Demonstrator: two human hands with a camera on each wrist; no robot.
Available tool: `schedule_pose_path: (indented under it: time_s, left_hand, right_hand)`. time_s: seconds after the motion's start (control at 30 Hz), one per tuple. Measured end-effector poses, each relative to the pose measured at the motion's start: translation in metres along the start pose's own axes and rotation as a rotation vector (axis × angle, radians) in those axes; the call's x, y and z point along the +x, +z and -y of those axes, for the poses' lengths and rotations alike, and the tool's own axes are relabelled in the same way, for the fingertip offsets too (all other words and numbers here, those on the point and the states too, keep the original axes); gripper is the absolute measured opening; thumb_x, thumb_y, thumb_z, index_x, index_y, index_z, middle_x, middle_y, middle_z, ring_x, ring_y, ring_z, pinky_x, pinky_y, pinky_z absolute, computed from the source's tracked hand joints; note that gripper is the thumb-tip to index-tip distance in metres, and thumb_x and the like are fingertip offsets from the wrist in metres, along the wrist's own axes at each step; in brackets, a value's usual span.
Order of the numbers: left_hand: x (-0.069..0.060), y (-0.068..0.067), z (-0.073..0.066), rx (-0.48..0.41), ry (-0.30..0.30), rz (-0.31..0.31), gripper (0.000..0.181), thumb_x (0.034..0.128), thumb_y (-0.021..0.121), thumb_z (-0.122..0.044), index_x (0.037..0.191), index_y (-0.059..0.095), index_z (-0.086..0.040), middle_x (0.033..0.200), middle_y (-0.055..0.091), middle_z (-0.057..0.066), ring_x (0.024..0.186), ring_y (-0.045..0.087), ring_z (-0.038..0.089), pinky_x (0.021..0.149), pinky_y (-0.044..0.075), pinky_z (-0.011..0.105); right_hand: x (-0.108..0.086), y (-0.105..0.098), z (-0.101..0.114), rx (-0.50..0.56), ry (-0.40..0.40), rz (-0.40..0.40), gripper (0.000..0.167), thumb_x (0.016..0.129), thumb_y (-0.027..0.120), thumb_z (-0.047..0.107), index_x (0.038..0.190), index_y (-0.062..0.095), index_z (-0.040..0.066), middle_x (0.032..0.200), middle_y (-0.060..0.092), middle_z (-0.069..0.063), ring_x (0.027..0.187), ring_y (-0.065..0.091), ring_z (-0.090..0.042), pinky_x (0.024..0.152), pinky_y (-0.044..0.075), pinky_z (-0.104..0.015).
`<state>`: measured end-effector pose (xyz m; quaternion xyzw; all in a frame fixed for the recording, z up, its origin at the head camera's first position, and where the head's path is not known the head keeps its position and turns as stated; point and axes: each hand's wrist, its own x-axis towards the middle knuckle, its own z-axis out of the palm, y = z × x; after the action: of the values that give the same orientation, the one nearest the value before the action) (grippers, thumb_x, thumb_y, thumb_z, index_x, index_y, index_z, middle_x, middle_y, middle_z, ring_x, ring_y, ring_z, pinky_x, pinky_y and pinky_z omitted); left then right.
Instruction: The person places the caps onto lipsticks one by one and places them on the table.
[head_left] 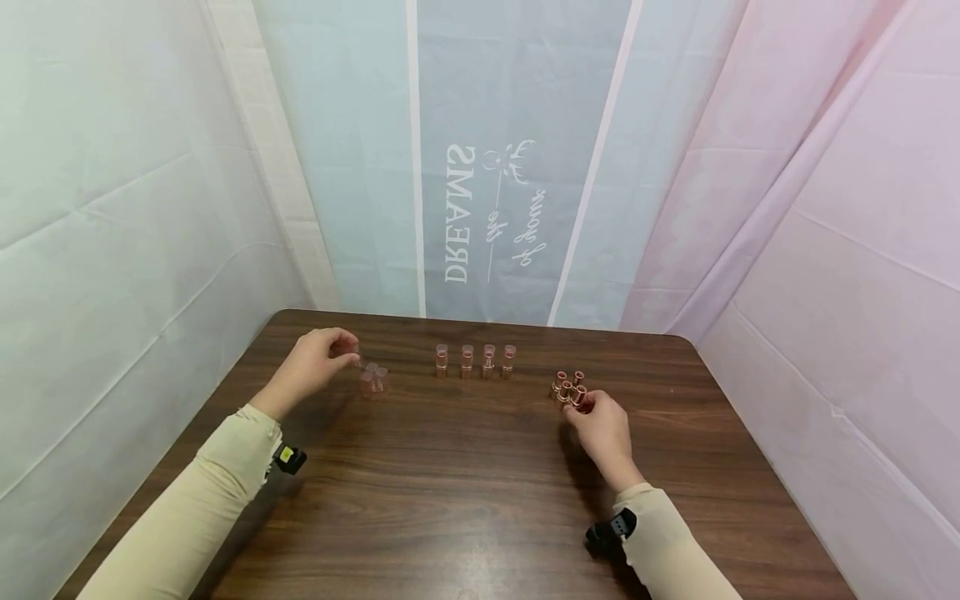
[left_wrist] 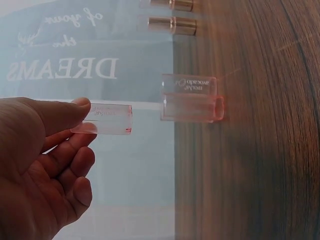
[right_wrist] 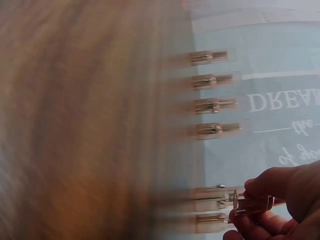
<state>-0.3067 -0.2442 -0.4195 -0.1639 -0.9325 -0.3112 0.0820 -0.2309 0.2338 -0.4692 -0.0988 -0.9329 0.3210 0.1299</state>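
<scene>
My left hand [head_left: 318, 364] pinches a clear pinkish cap [left_wrist: 111, 119] between thumb and fingers, above the table. Beside it, a cluster of clear caps [head_left: 373, 381] stands on the table; the left wrist view shows these caps [left_wrist: 190, 100] with lettering. On the right, my right hand [head_left: 603, 429] grips a rose-gold tube [head_left: 578, 396] at the near edge of a group of similar tubes [head_left: 561, 381]. In the right wrist view, thumb and fingers of that hand [right_wrist: 280, 205] hold the tube [right_wrist: 252, 204]. Whether it touches the table is unclear.
Several capped tubes [head_left: 467, 362] stand in a spaced row near the back middle of the brown wooden table [head_left: 450, 483]. Behind the table's back edge hangs a blue-grey cloth [head_left: 517, 100] with mirrored lettering; pale cloths [head_left: 862, 317] hang at both sides.
</scene>
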Motion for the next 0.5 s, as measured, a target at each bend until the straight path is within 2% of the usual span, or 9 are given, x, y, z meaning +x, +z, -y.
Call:
schedule_pose_path:
  time_s: [0.23,0.5]
  left_hand:
    - [-0.001,0.004,-0.012,-0.002,0.040,0.008,0.025,0.0962,0.073,-0.015,0.117,0.070,-0.002,0.107,0.073,0.012,0.100,0.067,0.029,0.089,0.054,0.050]
    - [0.000,0.015,-0.030,-0.023,0.101,0.037,0.024,0.0952,0.074,-0.014,0.116,0.071,-0.002,0.104,0.073,0.008,0.098,0.068,0.024,0.088,0.054,0.047]
  right_hand:
    - [0.007,-0.013,0.010,0.117,-0.103,0.002,0.029,0.091,0.078,0.024,0.108,0.069,0.003,0.098,0.070,-0.012,0.091,0.065,-0.027,0.079,0.050,-0.040]
    - [0.011,-0.022,0.037,0.213,-0.145,0.074,0.030,0.093,0.078,0.031,0.107,0.066,0.007,0.099,0.069,-0.010,0.084,0.064,-0.023,0.066,0.051,-0.031]
